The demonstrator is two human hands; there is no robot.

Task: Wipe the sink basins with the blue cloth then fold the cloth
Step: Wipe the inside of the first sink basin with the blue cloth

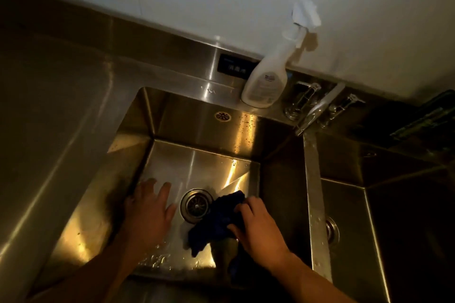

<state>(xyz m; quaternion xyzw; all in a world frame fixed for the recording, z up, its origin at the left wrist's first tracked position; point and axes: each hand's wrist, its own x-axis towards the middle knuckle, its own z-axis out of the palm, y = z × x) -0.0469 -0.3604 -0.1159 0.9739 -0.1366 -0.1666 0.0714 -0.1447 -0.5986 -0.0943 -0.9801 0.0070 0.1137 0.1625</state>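
Note:
The dark blue cloth [216,221] lies bunched on the floor of the left steel basin [197,162], just right of its round drain [196,205]. My right hand [256,226] grips the cloth from the right, fingers curled into it. My left hand [147,211] hovers or rests over the basin floor left of the drain with fingers spread and holds nothing. The right basin [349,194] lies beyond a steel divider [314,192], its drain [331,230] partly visible.
A white spray bottle [267,79] stands on the back ledge beside the faucet [317,108] and its two handles. A dark rack [428,118] sits at the far right. Steel counter [49,106] spreads to the left. Water drops lie along the basin's front.

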